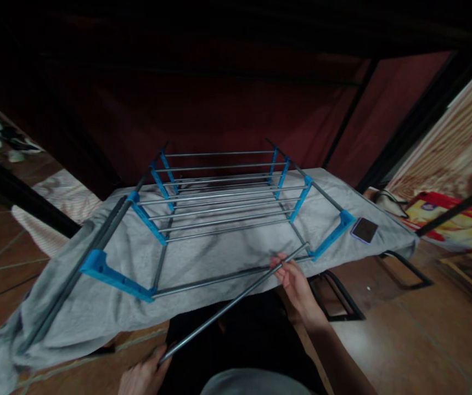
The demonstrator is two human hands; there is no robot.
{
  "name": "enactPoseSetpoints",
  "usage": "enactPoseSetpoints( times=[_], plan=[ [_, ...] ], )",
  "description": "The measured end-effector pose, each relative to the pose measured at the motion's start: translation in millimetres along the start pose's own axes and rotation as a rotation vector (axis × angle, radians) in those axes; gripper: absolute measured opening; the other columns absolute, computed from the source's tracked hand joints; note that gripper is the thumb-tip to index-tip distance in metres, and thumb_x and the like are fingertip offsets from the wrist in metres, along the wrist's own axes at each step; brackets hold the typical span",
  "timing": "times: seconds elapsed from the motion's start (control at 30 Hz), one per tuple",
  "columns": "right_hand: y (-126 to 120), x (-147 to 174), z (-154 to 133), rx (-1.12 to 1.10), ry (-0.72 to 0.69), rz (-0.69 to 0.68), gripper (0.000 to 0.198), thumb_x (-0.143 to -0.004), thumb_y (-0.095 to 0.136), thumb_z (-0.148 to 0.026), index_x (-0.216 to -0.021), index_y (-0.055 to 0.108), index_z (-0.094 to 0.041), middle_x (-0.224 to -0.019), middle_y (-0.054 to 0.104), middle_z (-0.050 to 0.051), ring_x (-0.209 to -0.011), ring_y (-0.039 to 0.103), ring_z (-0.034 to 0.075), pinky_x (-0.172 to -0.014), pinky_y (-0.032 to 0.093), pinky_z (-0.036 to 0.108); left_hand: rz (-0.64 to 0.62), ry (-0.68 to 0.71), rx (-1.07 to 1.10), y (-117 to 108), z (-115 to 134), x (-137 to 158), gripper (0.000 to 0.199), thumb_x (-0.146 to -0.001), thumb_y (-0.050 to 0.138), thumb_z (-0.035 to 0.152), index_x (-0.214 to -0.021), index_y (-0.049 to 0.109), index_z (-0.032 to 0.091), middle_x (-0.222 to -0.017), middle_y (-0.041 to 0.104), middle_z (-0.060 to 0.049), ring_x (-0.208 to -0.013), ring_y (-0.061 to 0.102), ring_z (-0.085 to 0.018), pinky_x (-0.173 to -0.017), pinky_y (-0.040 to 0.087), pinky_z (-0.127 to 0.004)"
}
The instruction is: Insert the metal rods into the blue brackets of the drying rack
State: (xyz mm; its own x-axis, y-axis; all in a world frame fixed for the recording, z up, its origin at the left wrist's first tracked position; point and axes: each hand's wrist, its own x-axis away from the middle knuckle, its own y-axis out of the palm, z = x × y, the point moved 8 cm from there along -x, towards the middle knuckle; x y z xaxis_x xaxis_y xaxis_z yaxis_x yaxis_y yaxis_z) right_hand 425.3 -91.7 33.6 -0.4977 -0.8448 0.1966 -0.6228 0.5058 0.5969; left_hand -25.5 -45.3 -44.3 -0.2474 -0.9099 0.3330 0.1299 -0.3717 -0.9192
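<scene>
A thin grey metal rod [228, 305] slants up to the right across my lap. Its lower end is in my left hand [145, 374], fingers closed round it. My right hand [292, 278] grips the rod near its upper end, beside the front right blue bracket. Behind it lies a partly assembled rack [219, 197] of grey rods and blue plastic brackets. The front left bracket [116, 281] and front right bracket [330, 237] are joined by a low rod [211, 281] along the front.
A grey cloth [236, 247] covers the surface under the rack. Loose tubes [75, 274] lie at the left. A phone [364, 230] rests beside the right bracket. A red and yellow box [454, 216] stands at the far right, near black metal frames [338, 299] on the tiled floor.
</scene>
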Motion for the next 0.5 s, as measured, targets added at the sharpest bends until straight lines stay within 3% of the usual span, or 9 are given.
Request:
enactPoseSetpoints(
  times=[0.13,0.23,0.37,0.5],
  plan=[
    [-10.1,-15.6,-8.1,0.023,-0.015,0.056,0.026,-0.071,0.082,-0.031,-0.092,0.071,-0.023,-0.092,0.076,0.003,-0.085,0.072,0.021,-0.083,0.058,0.036,0.027,0.051,0.029,-3.4,-2.7,0.0,0.041,-0.088,0.039,0.043,-0.110,0.072,0.032,-0.103,0.079,-0.002,-0.096,0.075,-0.029,-0.082,0.058,-0.036],
    [-11.9,-19.3,-3.5,0.015,0.003,0.059,0.024,-0.071,0.084,-0.032,-0.087,0.069,-0.023,-0.089,0.075,0.002,-0.083,0.071,0.019,-0.081,0.058,0.033,0.065,0.119,0.048,-7.8,4.0,-0.4,0.038,-0.087,0.042,0.044,-0.107,0.072,0.034,-0.113,0.077,-0.001,-0.102,0.074,-0.026,-0.083,0.059,-0.033],
    [-11.7,-17.7,5.0,0.031,0.025,0.079,0.025,-0.071,0.086,-0.035,-0.082,0.067,-0.023,-0.087,0.074,0.000,-0.078,0.070,0.015,-0.073,0.057,0.028,0.081,0.248,0.079,-10.2,29.6,-4.4,0.041,-0.088,0.043,0.039,-0.114,0.073,0.032,-0.125,0.073,-0.003,-0.114,0.069,-0.024,-0.096,0.055,-0.034],
    [-12.0,-14.8,10.5,0.033,0.041,0.111,0.028,-0.069,0.087,-0.035,-0.081,0.065,-0.024,-0.085,0.074,0.000,-0.076,0.069,0.016,-0.073,0.057,0.029,0.081,0.317,0.124,-15.2,62.3,-12.0,0.042,-0.092,0.043,0.048,-0.116,0.073,0.031,-0.126,0.072,-0.005,-0.119,0.066,-0.026,-0.104,0.050,-0.038]
  ],
)
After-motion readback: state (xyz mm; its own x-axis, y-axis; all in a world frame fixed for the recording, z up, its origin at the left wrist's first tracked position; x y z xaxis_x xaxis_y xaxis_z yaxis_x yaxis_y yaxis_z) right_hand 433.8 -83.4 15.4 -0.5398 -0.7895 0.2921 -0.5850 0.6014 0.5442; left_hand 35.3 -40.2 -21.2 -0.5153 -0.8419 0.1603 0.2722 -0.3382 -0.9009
